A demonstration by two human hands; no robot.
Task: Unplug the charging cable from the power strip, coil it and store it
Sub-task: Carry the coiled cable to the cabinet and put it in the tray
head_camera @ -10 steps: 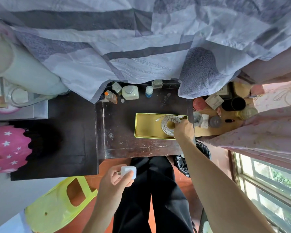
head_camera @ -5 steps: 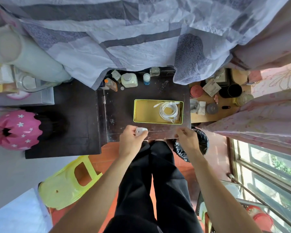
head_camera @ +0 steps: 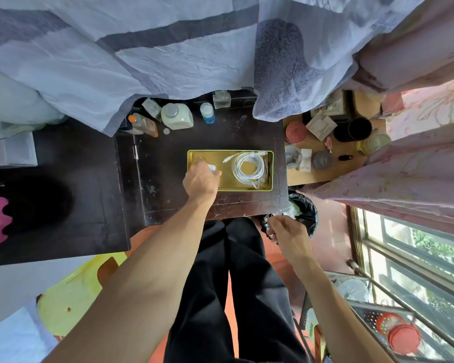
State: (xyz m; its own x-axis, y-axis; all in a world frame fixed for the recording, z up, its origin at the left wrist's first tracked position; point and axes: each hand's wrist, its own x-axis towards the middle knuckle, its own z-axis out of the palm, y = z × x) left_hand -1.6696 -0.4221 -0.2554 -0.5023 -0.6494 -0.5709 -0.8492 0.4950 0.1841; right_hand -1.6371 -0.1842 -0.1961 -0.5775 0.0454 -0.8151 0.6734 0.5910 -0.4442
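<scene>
A coiled white charging cable (head_camera: 248, 169) lies in the right half of a shallow gold tin tray (head_camera: 271, 171) on a dark wooden table (head_camera: 163, 179). My left hand (head_camera: 201, 179) reaches over the tray's left half, shut on a small white charger plug (head_camera: 212, 167) that peeks out between the fingers. My right hand (head_camera: 286, 231) hangs below the table's front edge, near a black bin bag (head_camera: 304, 213), fingers loosely curled and holding nothing. No power strip is in view.
Several bottles and jars (head_camera: 177, 116) stand along the table's back edge under a hanging grey-blue bedsheet (head_camera: 142, 56). A lower wooden shelf (head_camera: 323, 166) at right holds tins and pots. A yellow stool (head_camera: 71, 297) stands at lower left, a window (head_camera: 417, 258) at right.
My left hand has carried the white plug from the table's front edge up into the tray. My right hand has drawn back from the tray to below the table edge.
</scene>
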